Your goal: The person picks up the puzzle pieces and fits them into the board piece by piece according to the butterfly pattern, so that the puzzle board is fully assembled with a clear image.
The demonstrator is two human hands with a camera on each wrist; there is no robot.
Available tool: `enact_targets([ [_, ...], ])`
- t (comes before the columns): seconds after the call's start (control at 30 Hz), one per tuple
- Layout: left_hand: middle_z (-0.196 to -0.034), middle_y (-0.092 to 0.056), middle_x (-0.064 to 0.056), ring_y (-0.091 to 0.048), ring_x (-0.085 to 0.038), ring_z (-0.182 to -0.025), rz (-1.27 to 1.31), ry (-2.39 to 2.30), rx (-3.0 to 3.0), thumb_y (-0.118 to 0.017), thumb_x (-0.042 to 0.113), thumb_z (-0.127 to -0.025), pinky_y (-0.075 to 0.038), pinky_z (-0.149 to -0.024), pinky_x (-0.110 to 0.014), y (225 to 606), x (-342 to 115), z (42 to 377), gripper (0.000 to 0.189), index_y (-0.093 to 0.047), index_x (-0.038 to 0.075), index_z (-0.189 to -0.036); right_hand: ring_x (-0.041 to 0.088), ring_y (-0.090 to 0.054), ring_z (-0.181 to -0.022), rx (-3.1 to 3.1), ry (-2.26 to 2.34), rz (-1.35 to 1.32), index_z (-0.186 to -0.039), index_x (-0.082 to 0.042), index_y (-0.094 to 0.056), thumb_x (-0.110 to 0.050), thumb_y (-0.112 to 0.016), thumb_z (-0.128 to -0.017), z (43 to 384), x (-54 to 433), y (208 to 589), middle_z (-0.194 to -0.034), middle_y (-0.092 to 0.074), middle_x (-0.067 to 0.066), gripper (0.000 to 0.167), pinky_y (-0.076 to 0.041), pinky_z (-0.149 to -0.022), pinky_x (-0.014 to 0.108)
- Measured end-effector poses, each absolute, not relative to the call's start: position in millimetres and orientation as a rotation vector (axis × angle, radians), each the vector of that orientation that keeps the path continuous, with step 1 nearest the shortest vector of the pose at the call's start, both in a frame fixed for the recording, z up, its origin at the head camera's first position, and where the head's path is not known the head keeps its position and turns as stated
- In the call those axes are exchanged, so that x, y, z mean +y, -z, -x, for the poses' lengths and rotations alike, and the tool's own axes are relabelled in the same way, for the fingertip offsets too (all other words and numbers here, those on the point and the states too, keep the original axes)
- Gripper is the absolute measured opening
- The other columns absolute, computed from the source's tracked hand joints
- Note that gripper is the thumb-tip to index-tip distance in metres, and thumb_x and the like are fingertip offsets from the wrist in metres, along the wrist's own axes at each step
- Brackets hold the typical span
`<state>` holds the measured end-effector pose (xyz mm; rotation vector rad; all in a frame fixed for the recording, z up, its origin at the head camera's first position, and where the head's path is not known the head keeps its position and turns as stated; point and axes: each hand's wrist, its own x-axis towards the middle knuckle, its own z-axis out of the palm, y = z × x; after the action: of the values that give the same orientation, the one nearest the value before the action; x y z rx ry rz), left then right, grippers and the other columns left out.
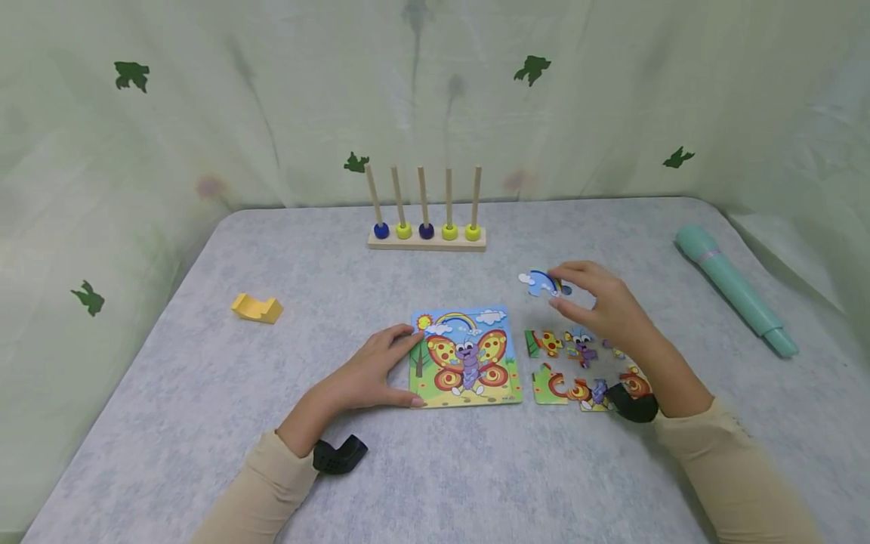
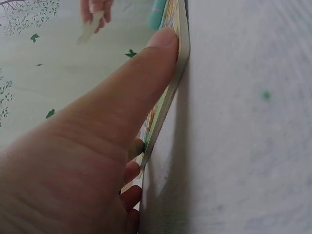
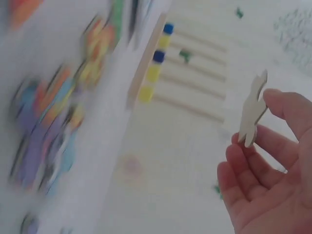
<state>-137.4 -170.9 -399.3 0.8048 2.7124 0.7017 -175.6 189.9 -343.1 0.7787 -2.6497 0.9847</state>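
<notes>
A square butterfly puzzle board [image 1: 466,359] lies flat on the table. My left hand [image 1: 377,370] rests along its left side, with the thumb [image 2: 146,73] nearly straight on the near corner and the fingers by the left edge. Above the table, right of the board, my right hand [image 1: 601,302] pinches a blue jigsaw piece [image 1: 541,282] with a rainbow and cloud. The right wrist view shows that piece's plain wooden back [image 3: 252,112] between thumb and fingers. Several loose jigsaw pieces [image 1: 581,349] lie below that hand, some partly hidden by the right forearm and wrist camera.
At the back stands a wooden bead rack [image 1: 427,242] with upright pegs and blue and yellow beads. A yellow arch-shaped block [image 1: 257,309] sits at left. The teal toy microphone [image 1: 737,291] lies at right. Behind the table [image 1: 326,302] hangs a pale curtain [image 1: 435,98].
</notes>
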Motion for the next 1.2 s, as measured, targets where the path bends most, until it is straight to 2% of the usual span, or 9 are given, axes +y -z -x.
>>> enact_targets([
  [0.2, -0.144, -0.019, -0.006, -0.016, -0.025, -0.131, -0.811, -0.688, 2.717, -0.06, 0.069, -0.066, -0.023, -0.101, -0.046, 399.9, -172.0, 137.2, 0.101, -0.024, 0.016, -0.143, 0.023, -0.047, -0.109, -2.578, -1.043, -0.946, -0.121, -0.002, -0.056, -0.015, -0.065, -0.083, 165.3, 146.0, 345.5, -0.118, -0.051, 0.009, 0.041, -0.043, -0.086, 0.041],
  [0.4, -0.144, -0.021, -0.006, -0.017, -0.025, -0.13, -0.823, -0.679, 2.741, -0.056, 0.068, -0.071, -0.022, -0.102, -0.045, 400.7, -170.7, 137.0, 0.094, -0.026, 0.016, -0.143, 0.024, -0.047, -0.11, -2.743, -1.092, -0.946, -0.121, -0.003, -0.056, -0.017, -0.064, -0.084, 163.0, 110.3, 364.5, -0.118, -0.05, 0.01, 0.04, -0.042, -0.088, 0.039],
  [0.77, -0.145, -0.025, -0.004, -0.022, -0.026, -0.13, -0.867, -0.565, 2.835, -0.051, 0.059, -0.081, -0.017, -0.104, -0.043, 401.0, -162.7, 138.1, 0.08, -0.029, 0.011, -0.141, 0.026, -0.045, -0.111, -2.9, -0.956, -0.994, -0.124, -0.004, -0.054, -0.02, -0.062, -0.086, 177.0, 92.7, 388.1, -0.121, -0.049, 0.012, 0.041, -0.041, -0.089, 0.038],
  [1.03, -0.138, -0.036, -0.004, -0.03, -0.025, -0.126, -0.826, -0.516, 2.887, -0.049, 0.06, -0.082, -0.022, -0.102, -0.042, 399.1, -157.2, 141.5, 0.074, -0.034, 0.015, -0.139, 0.025, -0.045, -0.112, -2.912, -0.852, -1.011, -0.124, -0.007, -0.055, -0.021, -0.061, -0.087, 186.9, 86.1, 396.1, -0.121, -0.05, 0.01, 0.04, -0.039, -0.091, 0.039],
  [1.2, -0.126, -0.042, -0.006, -0.039, -0.026, -0.112, -0.86, -0.406, 2.938, -0.048, 0.058, -0.083, -0.032, -0.094, -0.042, 398.2, -149.3, 146.8, 0.068, -0.035, 0.022, -0.14, 0.025, -0.045, -0.11, -2.929, -0.823, -1.007, -0.122, -0.007, -0.057, -0.021, -0.062, -0.086, 188.3, 83.5, 396.3, -0.12, -0.051, 0.01, 0.038, -0.039, -0.09, 0.04],
])
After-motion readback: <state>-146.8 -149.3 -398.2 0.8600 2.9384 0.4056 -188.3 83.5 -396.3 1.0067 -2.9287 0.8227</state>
